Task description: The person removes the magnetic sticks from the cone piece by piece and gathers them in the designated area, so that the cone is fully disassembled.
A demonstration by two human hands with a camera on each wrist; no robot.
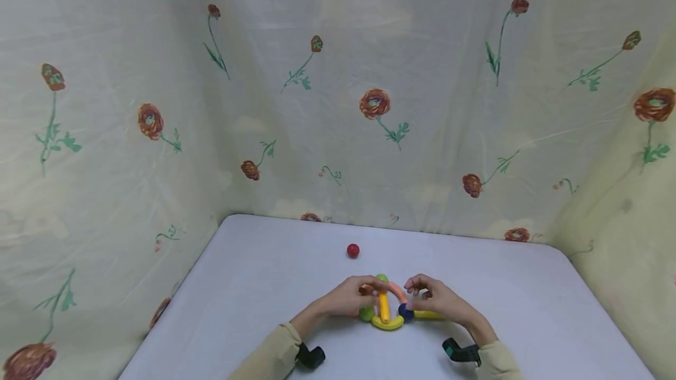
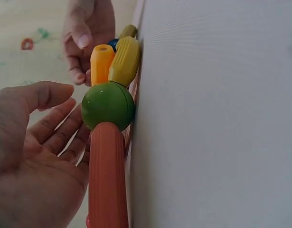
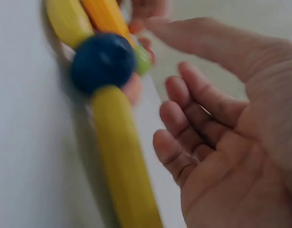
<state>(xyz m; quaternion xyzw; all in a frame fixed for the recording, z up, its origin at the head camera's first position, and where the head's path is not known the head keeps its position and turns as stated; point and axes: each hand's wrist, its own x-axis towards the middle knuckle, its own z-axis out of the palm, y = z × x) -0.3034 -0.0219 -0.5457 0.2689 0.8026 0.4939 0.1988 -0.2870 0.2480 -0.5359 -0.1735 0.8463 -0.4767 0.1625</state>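
Note:
Toy building rods and balls form a joined shape on the table. A green ball links a salmon-pink rod and a curved yellow rod. At the right of the curve sits a dark blue ball, with a straight yellow rod extending from it. An orange rod lies across the middle, near a light green ball and a curved pink rod. Beside the left green ball, my left hand has relaxed, parted fingers. My right hand hovers by the blue ball, fingers loosely bent, holding nothing.
A lone red ball lies farther back on the white table. Floral cloth hangs behind the table and along both sides. Dark wrist straps with devices sit at both sleeve cuffs.

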